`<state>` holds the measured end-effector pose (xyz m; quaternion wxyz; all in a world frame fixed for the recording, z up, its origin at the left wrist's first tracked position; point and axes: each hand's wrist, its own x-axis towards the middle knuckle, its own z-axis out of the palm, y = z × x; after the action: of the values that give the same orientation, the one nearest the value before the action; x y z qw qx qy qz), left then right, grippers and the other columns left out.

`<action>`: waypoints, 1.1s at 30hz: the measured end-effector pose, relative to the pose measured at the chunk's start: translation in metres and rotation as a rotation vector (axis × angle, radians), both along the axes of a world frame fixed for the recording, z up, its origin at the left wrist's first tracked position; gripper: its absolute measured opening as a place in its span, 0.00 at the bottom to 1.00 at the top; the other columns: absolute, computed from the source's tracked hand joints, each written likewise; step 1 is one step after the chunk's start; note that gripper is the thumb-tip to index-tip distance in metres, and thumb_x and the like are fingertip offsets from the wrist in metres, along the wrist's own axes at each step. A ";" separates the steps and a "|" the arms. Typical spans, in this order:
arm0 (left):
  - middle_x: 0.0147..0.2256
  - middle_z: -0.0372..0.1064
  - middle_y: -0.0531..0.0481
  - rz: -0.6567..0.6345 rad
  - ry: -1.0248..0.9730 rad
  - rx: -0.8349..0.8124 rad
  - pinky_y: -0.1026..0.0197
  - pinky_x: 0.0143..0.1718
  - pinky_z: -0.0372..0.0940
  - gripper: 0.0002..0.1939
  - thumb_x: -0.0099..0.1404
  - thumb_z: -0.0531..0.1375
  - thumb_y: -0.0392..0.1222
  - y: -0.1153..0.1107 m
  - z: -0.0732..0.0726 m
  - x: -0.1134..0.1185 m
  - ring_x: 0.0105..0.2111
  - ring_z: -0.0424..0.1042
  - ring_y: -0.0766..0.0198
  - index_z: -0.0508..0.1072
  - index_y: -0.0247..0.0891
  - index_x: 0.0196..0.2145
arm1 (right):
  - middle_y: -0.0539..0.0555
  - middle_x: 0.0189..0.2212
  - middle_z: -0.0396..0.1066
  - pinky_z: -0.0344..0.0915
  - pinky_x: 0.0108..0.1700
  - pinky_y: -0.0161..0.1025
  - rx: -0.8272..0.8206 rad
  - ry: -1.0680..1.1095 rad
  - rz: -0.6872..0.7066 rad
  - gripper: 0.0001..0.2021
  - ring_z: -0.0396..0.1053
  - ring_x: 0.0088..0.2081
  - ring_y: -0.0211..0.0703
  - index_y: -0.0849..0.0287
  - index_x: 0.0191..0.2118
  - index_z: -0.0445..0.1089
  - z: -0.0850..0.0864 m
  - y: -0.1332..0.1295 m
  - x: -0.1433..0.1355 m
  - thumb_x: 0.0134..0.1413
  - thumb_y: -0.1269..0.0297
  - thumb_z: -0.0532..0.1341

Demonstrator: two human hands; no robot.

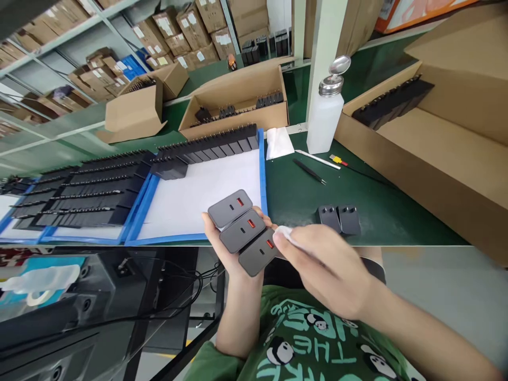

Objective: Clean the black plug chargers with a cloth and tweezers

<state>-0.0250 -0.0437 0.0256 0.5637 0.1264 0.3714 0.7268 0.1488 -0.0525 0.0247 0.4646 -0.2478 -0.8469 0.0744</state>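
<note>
Three dark grey chargers [242, 230] lie side by side in my left hand [227, 255], their port faces up, each with a red port and a small dark one. My left fingers wrap round them from beneath. A folded white cloth [289, 234] is pinched in my right hand [329, 264], just right of the lowest charger; whether it touches the charger is hard to tell. Two more chargers [339, 219] stand on the green table [293, 196] behind my right hand, prongs up.
Blue-edged white trays [206, 185] with rows of black chargers [95, 185] stretch left. Behind are open cartons [238, 100]. A white pump bottle [325, 116], tweezers [309, 171], a white stick [317, 159] and a cable [365, 172] lie near a large carton [428, 180] at right.
</note>
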 end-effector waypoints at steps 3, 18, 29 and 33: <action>0.26 0.69 0.48 0.012 -0.056 -0.031 0.62 0.23 0.65 0.34 0.60 0.52 0.74 0.001 -0.003 -0.003 0.22 0.69 0.64 0.72 0.36 0.31 | 0.60 0.39 0.76 0.74 0.40 0.42 0.014 -0.015 -0.003 0.16 0.73 0.38 0.46 0.67 0.54 0.70 -0.010 0.004 -0.002 0.64 0.78 0.54; 0.26 0.70 0.49 -0.059 0.026 -0.002 0.62 0.23 0.65 0.33 0.57 0.58 0.74 -0.005 -0.003 0.000 0.22 0.69 0.64 0.75 0.36 0.33 | 0.59 0.38 0.73 0.74 0.37 0.42 0.108 -0.022 -0.324 0.17 0.72 0.38 0.45 0.60 0.50 0.72 -0.009 0.039 -0.007 0.59 0.82 0.57; 0.35 0.74 0.51 -0.029 0.656 0.087 0.63 0.35 0.69 0.23 0.54 0.71 0.58 -0.016 -0.011 -0.008 0.33 0.73 0.63 0.76 0.41 0.41 | 0.58 0.75 0.33 0.65 0.65 0.60 -0.550 -0.151 0.161 0.61 0.44 0.73 0.65 0.49 0.74 0.24 0.013 0.004 0.003 0.49 0.36 0.66; 0.36 0.74 0.52 -0.236 1.017 0.176 0.63 0.36 0.67 0.25 0.47 0.76 0.47 -0.014 0.013 -0.006 0.35 0.72 0.63 0.75 0.40 0.42 | 0.54 0.70 0.52 0.68 0.63 0.52 -0.869 0.097 0.216 0.44 0.60 0.67 0.55 0.35 0.72 0.42 0.000 0.016 0.008 0.56 0.41 0.64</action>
<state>-0.0311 -0.0574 0.0387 0.3776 0.5507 0.5187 0.5339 0.1570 -0.0364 0.0251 0.3463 -0.3264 -0.7351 0.4828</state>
